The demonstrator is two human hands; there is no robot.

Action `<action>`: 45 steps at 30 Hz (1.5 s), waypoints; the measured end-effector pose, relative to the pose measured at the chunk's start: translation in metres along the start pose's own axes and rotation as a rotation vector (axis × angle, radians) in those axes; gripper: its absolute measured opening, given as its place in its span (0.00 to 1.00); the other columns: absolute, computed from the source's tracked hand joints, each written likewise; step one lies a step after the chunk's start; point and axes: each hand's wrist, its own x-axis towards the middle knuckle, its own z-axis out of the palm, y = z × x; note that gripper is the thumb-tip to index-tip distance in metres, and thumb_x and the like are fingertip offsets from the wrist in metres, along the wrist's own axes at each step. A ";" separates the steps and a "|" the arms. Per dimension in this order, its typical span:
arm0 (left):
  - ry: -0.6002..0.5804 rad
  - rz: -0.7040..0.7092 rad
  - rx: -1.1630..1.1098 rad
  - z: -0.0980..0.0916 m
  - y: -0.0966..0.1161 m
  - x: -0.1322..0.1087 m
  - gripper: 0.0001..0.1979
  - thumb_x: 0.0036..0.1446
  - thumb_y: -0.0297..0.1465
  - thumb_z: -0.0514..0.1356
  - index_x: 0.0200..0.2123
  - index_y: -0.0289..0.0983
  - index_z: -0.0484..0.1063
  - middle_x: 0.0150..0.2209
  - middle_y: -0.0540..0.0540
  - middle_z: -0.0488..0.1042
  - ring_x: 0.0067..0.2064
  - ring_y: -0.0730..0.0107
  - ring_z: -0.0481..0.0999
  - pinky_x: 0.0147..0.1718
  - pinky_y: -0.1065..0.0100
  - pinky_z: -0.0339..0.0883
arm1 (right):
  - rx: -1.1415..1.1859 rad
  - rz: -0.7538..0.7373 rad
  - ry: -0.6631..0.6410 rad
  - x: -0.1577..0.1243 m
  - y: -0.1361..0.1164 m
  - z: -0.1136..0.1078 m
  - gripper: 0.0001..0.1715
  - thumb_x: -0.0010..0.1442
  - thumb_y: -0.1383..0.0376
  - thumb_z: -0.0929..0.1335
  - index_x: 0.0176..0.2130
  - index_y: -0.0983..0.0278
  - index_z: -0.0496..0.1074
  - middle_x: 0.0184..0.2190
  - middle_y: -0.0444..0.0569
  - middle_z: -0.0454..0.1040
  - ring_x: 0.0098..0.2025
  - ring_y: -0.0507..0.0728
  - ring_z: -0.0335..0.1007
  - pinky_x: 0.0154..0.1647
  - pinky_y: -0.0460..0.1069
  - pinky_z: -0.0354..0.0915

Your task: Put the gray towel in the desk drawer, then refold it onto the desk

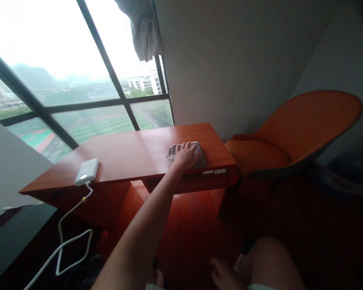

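Observation:
On the desk [124, 149], near its right end, my left hand [186, 156] presses palm down on a folded, grey-brown patterned cloth [171, 155]. Its fingers are bent over the cloth and hold it against the reddish wooden top; part of the cloth is hidden under the palm. My right hand [225, 276] hangs low at the bottom of the head view, in front of my knee. Its fingers look loosely apart with nothing visible in them, though the area is dim.
A white power bank [87, 172] lies on the desk's left part, with a white cable [62, 219] running down to the floor. An orange chair [308, 125] stands against the desk's right end. Behind the desk are a window [87, 106] and a hanging curtain [145, 32].

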 end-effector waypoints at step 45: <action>-0.441 -0.688 -1.156 0.148 0.079 -0.338 0.29 0.47 0.34 0.58 0.56 0.40 0.68 0.61 0.41 0.68 0.62 0.59 0.66 0.60 0.63 0.60 | 0.725 -0.059 -0.122 0.008 -0.012 -0.007 0.36 0.52 0.44 0.61 0.51 0.64 0.68 0.52 0.58 0.75 0.48 0.60 0.75 0.47 0.53 0.68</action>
